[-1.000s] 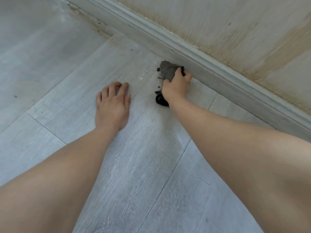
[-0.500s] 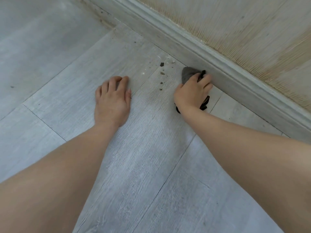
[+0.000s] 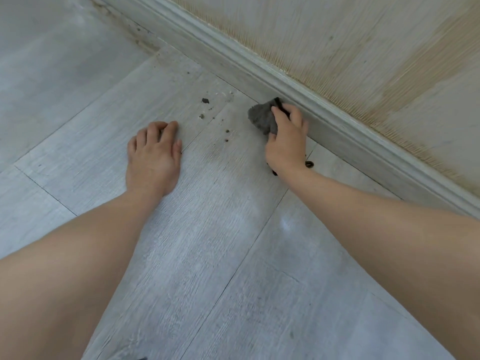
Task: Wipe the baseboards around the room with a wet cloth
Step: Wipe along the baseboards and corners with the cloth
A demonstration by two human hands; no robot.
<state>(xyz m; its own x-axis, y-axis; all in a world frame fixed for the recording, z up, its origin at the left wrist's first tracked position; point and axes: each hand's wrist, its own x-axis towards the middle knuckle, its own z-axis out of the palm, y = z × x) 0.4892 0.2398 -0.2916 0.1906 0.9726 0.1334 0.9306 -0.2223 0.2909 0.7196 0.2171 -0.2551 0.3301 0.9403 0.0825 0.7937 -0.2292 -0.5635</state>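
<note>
Two hands are at work low on the floor. The right hand (image 3: 287, 141) has its fingers curled round a bunched grey cloth (image 3: 261, 118) with a dark trim, pressing it against the lower face of the grey baseboard (image 3: 337, 131) where board meets floor. The left hand (image 3: 153, 152) lies palm-down on the pale wood-look floor (image 3: 207, 255), fingers relaxed, gripping nothing — it looks like a prop for the person's weight.

Several dark crumbs of dirt (image 3: 205, 100) are scattered on the floor just beside the cloth, between the two hands and the board. Farther along, toward the top left, the floor at the foot of the baseboard carries a brownish grime line (image 3: 130, 32).

My reading: the wiping stroke along this stretch is in hand, with a good deal of baseboard left. The next move calls for sliding the cloth along the board with steady pressure into the moulding's grooves — and the loose crumbs may need gathering too.
</note>
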